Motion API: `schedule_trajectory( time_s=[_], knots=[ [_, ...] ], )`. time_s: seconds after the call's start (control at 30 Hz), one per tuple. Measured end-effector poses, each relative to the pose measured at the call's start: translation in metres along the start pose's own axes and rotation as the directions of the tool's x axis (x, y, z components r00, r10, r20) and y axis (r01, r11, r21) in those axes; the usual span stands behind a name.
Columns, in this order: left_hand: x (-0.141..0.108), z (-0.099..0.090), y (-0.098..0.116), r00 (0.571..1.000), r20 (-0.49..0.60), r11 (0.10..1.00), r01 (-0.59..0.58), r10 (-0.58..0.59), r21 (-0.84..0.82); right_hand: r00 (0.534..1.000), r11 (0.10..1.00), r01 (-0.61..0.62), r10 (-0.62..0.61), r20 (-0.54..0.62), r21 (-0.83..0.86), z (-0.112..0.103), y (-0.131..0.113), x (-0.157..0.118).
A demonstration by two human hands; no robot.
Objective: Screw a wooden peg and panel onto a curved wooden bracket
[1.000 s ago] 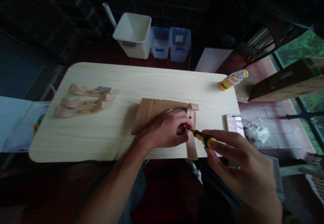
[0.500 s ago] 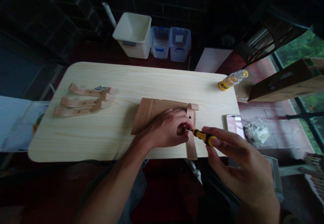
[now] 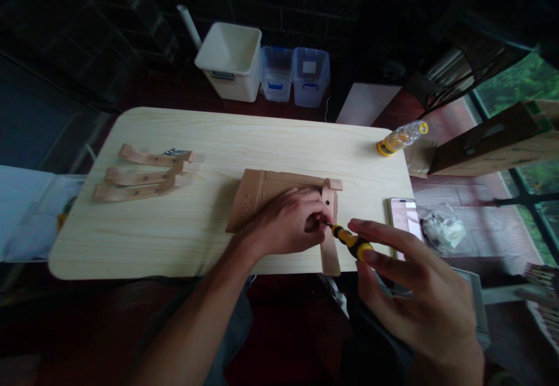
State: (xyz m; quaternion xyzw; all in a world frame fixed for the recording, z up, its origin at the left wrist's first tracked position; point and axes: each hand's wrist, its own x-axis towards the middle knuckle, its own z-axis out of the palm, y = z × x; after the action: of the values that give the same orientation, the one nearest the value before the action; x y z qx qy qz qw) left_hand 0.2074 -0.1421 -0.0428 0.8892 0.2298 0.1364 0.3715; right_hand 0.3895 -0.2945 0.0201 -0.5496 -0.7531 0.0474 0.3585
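Observation:
A yellow and black screwdriver (image 3: 347, 239) points left and down at a curved wooden strip (image 3: 329, 252). My right hand (image 3: 419, 281) holds the end of its handle between the thumb and fingers. My left hand (image 3: 292, 220) rests over a brown cardboard box (image 3: 251, 199), thumb and forefinger pinched at the screwdriver's tip. Whatever small piece they pinch is hidden. The strip lies along the box's right end, with a dark hole showing above my fingers and a hooked far end.
Several similar curved wooden strips (image 3: 135, 191) lie on the left of the table (image 3: 209, 135), beside small metal pieces (image 3: 174, 152). A plastic bottle (image 3: 402, 138) stands at the back right corner, and a phone (image 3: 404, 217) at the right edge. Bins (image 3: 231, 77) stand behind.
The screwdriver's handle has tilted slightly, its end moving a little toward me. My right fingers have shifted around it. My left hand, the box and the strip stay put.

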Motion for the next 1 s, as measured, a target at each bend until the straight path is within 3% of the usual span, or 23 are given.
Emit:
schedule_trajectory(
  time_s=[0.27, 0.63, 1.0],
  knots=[
    [-0.0001, -0.0002, 0.0007, 1.0, 0.001, 1.0, -0.003, 0.003, 0.002, 1.0, 0.995, -0.001, 0.002, -0.01, 0.098, 0.0012, 0.0055, -0.0019],
    [0.0008, -0.0013, 0.002, 1.0, 0.007, 1.0, 0.001, -0.001, 0.002, 0.999, 1.0, -0.016, 0.015, 0.036, 0.018, -0.0002, 0.0037, -0.0007],
    [0.0014, 0.0011, 0.0002, 1.0, -0.003, 1.0, 0.006, -0.006, -0.009, 0.999, 0.998, -0.023, 0.021, 0.037, 0.056, 0.0012, 0.0013, 0.0011]
  ],
)
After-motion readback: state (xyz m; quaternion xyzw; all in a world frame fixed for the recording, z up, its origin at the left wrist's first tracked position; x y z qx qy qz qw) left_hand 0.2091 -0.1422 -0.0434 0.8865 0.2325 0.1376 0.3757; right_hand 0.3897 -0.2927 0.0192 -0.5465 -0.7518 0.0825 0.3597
